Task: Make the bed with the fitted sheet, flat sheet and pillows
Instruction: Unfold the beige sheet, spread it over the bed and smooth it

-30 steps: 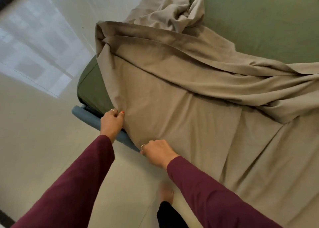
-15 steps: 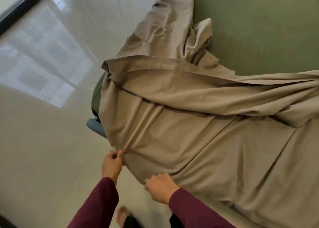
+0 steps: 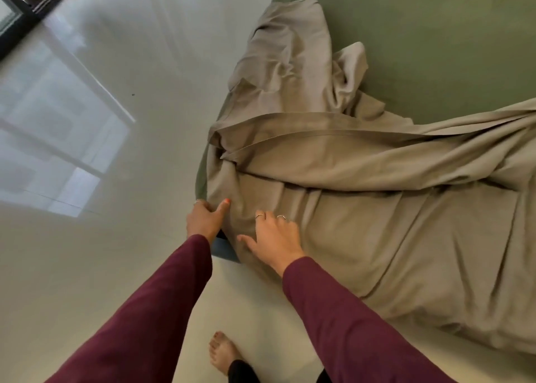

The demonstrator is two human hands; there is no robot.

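A beige flat sheet [image 3: 377, 237] of soft, creased woven cloth is spread over the near corner of the bed, its long folds running from that corner away to the right. A smooth green fitted sheet [image 3: 435, 49] is seen beneath it. The sheet's edge at the corner is pinched by the left hand [image 3: 204, 220], thumb extended. The right hand [image 3: 274, 239] is laid flat on the cloth, fingers spread.
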